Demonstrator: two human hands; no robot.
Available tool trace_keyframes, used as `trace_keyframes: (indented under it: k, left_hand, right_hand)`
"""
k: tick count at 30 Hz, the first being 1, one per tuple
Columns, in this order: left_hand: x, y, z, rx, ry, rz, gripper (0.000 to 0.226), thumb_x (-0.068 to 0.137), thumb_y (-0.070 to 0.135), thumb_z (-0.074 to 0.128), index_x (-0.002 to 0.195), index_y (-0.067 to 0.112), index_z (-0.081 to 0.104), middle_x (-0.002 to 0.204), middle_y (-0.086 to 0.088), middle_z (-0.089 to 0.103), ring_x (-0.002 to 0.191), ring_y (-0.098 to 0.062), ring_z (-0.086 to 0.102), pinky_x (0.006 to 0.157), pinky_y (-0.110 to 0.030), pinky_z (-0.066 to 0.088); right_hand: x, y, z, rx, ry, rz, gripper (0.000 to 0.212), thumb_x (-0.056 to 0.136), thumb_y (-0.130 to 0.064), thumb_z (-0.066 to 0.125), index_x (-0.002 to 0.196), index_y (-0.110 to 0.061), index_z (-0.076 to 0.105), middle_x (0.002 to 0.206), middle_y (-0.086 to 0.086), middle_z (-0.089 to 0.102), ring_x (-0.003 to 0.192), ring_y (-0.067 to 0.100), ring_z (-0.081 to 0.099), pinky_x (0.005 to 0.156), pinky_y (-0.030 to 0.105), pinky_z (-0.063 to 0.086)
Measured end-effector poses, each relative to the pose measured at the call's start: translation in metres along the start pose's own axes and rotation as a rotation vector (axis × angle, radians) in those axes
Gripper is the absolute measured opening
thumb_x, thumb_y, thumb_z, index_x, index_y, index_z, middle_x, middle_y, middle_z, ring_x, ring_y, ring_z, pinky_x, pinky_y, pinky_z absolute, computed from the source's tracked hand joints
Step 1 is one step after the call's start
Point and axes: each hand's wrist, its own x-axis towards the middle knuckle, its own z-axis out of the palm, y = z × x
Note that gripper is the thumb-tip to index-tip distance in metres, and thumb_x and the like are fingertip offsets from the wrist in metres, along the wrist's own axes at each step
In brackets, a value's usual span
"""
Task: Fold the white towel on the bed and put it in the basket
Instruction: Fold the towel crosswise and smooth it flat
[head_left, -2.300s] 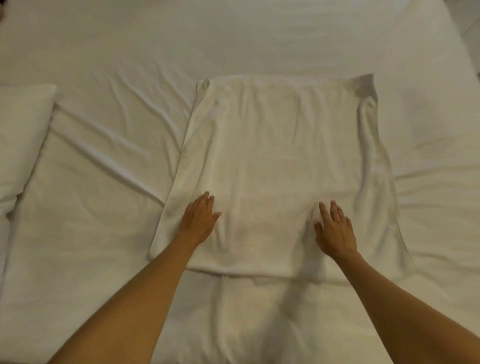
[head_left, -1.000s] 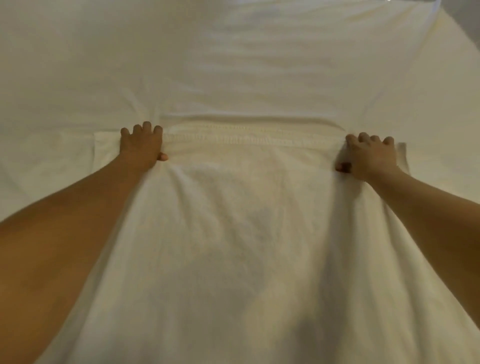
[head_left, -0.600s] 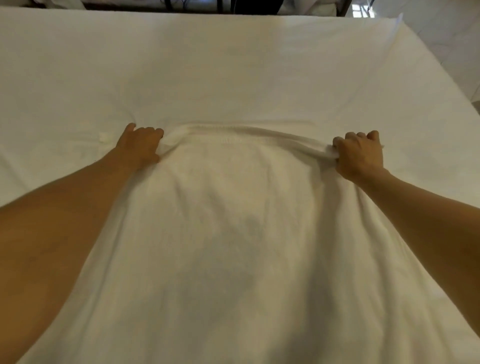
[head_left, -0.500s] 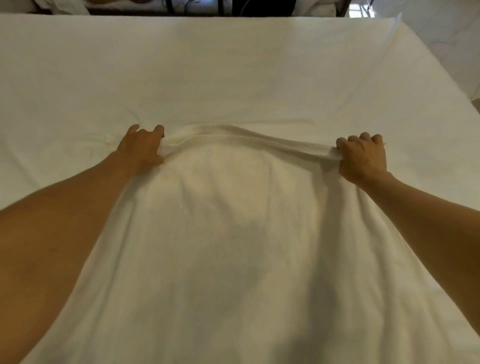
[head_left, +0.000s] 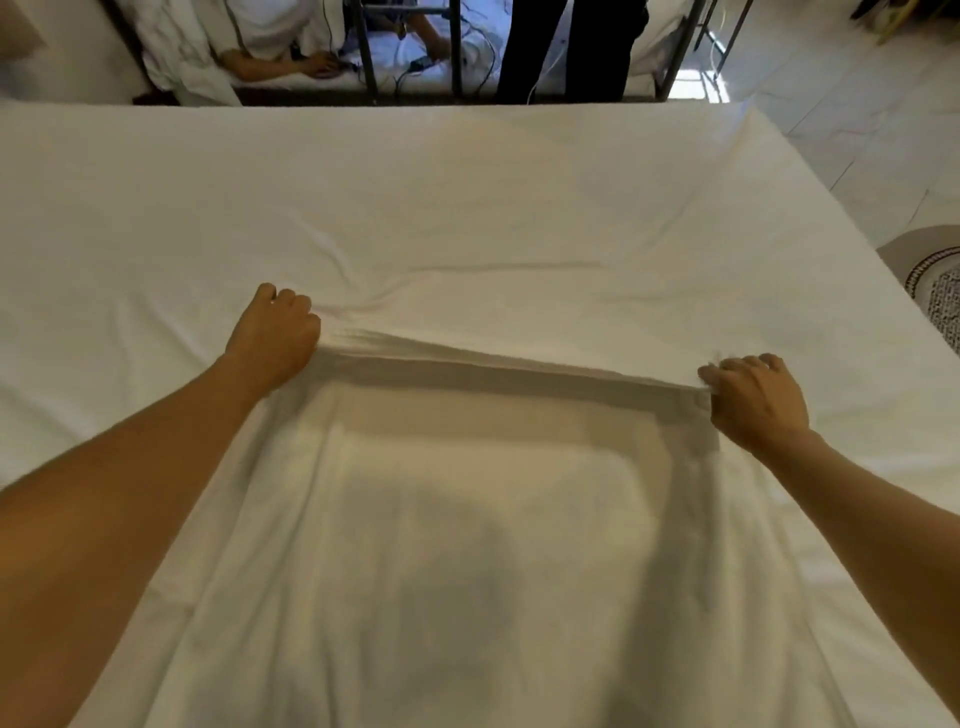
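The towel (head_left: 467, 545) runs out of the picture at the bottom, so its near edge is cut off, and both forearms cover its side borders. White on white, its outline against the bed (head_left: 467, 197) is hard to trace. A shadow lies under the lifted far edge, which hides what is beneath it.

The left hand (head_left: 272, 335) has its fingers (head_left: 291, 304) clenched round the far left corner of the towel; the right hand (head_left: 753, 397) has its fingers (head_left: 727, 370) pinching the far right corner. Between the two sets of fingers the far edge stretches raised off the rest of the towel.

Beyond the fingers lies a broad stretch of wrinkled sheet up to the bed's far edge. Right of the right fingers the bed's edge drops to a tiled floor (head_left: 857, 104), where a patterned round object (head_left: 935, 291) is cut off by the frame; I cannot tell what it is.
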Motion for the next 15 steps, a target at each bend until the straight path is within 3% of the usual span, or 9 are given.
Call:
trace_keyframes:
  k: [3,6,8,10,12,15]
  left_hand:
    - [-0.049,0.015,-0.001,-0.098,0.114,-0.076,0.018,0.059,-0.008,0.073,0.075,-0.003,0.069,0.083,-0.022,0.066,0.072,-0.032,0.062,0.071,-0.039,0.050]
    - [-0.101,0.039,0.006,-0.342,0.152,-0.040,0.046,0.062,-0.019,0.065,0.108,-0.017,0.063,0.113,-0.035,0.063,0.095,-0.043,0.067,0.086,-0.051,0.052]
    - [-0.136,0.059,0.010,-0.521,0.029,-0.050,0.058,0.079,-0.016,0.050,0.136,-0.010,0.042,0.140,-0.030,0.045,0.127,-0.039,0.050,0.110,-0.049,0.035]
    - [-0.170,0.075,0.009,-0.611,-0.163,-0.077,0.063,0.089,-0.011,0.039,0.148,0.002,0.022,0.154,-0.019,0.027,0.143,-0.028,0.029,0.119,-0.040,0.017]
    - [-0.198,0.089,0.009,-0.624,-0.241,-0.109,0.064,0.091,-0.010,0.034,0.150,0.005,0.016,0.158,-0.014,0.020,0.147,-0.023,0.021,0.120,-0.037,0.013]
    - [-0.237,0.103,0.021,-0.583,-0.204,-0.100,0.068,0.085,-0.016,0.039,0.148,0.003,0.025,0.155,-0.015,0.027,0.145,-0.025,0.027,0.118,-0.041,0.020]
  right_hand:
    - [-0.047,-0.003,0.007,0.080,0.068,-0.018,0.027,0.068,0.012,0.052,0.088,0.001,0.066,0.094,0.020,0.066,0.094,0.037,0.061,0.091,0.046,0.045]
    - [-0.100,-0.014,0.005,0.199,0.009,0.033,0.046,0.075,0.013,0.047,0.118,0.000,0.057,0.108,0.019,0.063,0.100,0.037,0.059,0.088,0.043,0.047]
    - [-0.135,-0.023,0.006,0.268,-0.044,0.075,0.055,0.079,0.014,0.046,0.131,-0.003,0.048,0.118,0.018,0.060,0.108,0.036,0.057,0.087,0.042,0.048]
    - [-0.168,-0.029,0.011,0.289,-0.083,0.087,0.057,0.080,0.013,0.047,0.134,-0.004,0.045,0.122,0.017,0.059,0.110,0.037,0.056,0.087,0.042,0.048]
    - [-0.195,-0.029,0.020,0.265,-0.094,0.077,0.057,0.079,0.013,0.049,0.134,-0.002,0.046,0.124,0.018,0.059,0.115,0.037,0.055,0.093,0.043,0.047]
    - [-0.230,-0.029,0.035,0.234,-0.113,0.057,0.054,0.074,0.016,0.053,0.127,0.004,0.052,0.121,0.024,0.061,0.116,0.039,0.056,0.099,0.047,0.046]
